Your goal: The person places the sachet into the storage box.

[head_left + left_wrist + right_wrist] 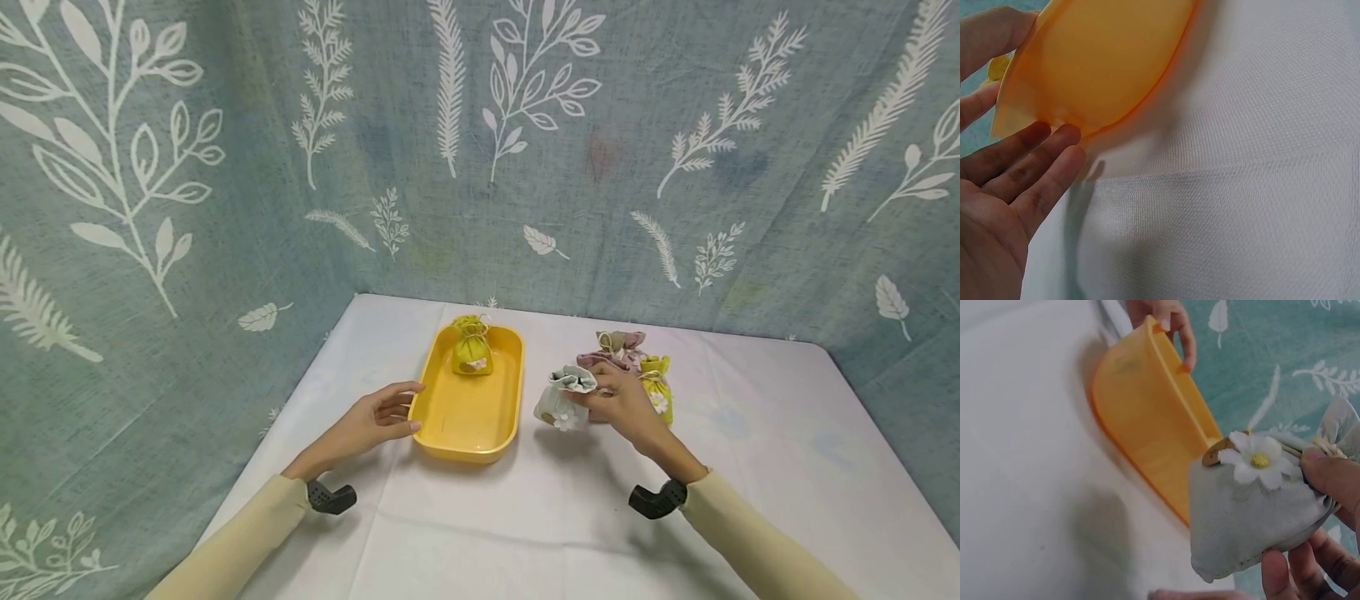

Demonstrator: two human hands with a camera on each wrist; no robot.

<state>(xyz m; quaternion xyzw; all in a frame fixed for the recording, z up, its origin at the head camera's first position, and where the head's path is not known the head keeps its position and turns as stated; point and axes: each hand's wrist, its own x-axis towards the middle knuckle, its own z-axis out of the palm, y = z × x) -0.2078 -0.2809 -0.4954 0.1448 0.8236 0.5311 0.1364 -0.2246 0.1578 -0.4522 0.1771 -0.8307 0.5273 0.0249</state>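
My right hand (618,404) pinches a pale grey drawstring pouch (1254,512) near its gathered neck. A white flower with a yellow centre decorates its front. In the head view this pouch (561,408) is held up to the right of a yellow tray (465,456). My left hand (381,412) holds the tray's left rim, with several fingertips against the outer wall in the left wrist view. Inside the tray, toward its far end, stands a yellow-green drawstring pouch (472,350).
Behind my right hand are a mauve pouch (600,360), partly hidden, a pouch with a brownish top (611,340) and a yellow-green pouch (657,390) with a white flower. A white cloth (465,533) covers the table. Leaf-patterned curtains (480,208) hang behind and at the sides.
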